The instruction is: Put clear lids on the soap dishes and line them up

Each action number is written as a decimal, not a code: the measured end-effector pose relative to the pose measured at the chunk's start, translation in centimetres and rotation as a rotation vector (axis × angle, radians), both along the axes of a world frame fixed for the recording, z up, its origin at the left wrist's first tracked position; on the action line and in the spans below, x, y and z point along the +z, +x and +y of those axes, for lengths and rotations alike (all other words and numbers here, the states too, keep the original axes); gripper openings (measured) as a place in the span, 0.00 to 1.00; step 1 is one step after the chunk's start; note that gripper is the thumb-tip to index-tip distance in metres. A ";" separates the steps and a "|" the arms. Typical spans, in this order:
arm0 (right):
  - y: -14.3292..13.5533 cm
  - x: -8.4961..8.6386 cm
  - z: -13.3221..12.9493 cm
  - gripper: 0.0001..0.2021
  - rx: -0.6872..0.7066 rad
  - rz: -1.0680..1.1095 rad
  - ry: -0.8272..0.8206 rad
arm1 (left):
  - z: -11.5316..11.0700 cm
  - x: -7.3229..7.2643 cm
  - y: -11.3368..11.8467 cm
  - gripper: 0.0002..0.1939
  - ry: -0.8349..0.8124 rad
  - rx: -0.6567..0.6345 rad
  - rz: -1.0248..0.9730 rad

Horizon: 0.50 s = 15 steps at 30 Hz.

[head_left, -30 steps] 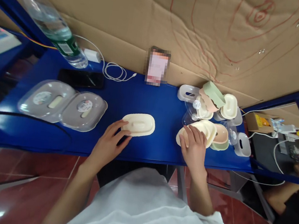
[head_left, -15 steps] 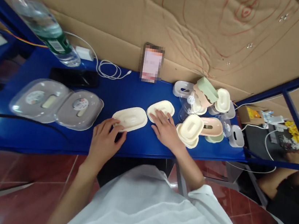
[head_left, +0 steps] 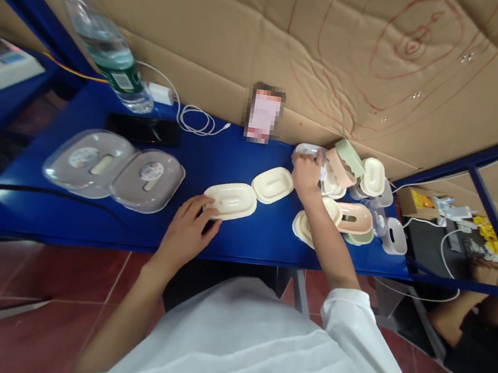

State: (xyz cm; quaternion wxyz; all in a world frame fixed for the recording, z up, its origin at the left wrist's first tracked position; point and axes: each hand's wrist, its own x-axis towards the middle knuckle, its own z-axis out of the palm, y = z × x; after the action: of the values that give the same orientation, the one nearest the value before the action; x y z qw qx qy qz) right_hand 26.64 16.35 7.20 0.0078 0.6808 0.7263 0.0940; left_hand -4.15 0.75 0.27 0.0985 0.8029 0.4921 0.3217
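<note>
Two shallow cream oval pieces lie side by side in the middle of the blue table. My left hand (head_left: 191, 228) rests against the left end of the nearer cream oval dish (head_left: 232, 200), its fingers loosely curved and thumb apart. Just right of that dish lies a cream oval lid (head_left: 272, 184), untouched. My right hand (head_left: 306, 174) reaches over to the back right, with its fingers bent at a grey slotted box (head_left: 308, 149). The hand covers much of that box, and the fingertips are partly hidden. My right forearm passes over a stack of cream lids (head_left: 303, 227).
Peach boxes (head_left: 355, 219), green boxes (head_left: 349, 154) and clear parts crowd the right side. Two grey lidded containers (head_left: 149, 176) stand left, near a black phone (head_left: 141, 129), water bottle (head_left: 123, 75) and white cable (head_left: 198, 120). Another person's hands (head_left: 488, 273) show far right.
My right hand has left the cream oval lid and moved up and right to the grey slotted box. My left hand stays at the cream dish. The view has shifted slightly.
</note>
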 end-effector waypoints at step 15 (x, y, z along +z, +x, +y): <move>0.1 0.8 -1.8 0.17 0.063 0.038 -0.051 | 0.3 -0.1 0.0 0.07 0.025 -0.008 0.017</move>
State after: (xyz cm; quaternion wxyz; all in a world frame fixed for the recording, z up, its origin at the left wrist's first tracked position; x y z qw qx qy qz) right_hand 26.75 14.56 7.96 0.0086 0.6587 0.7497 0.0628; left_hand -4.13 1.01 0.12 0.0855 0.8087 0.4856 0.3208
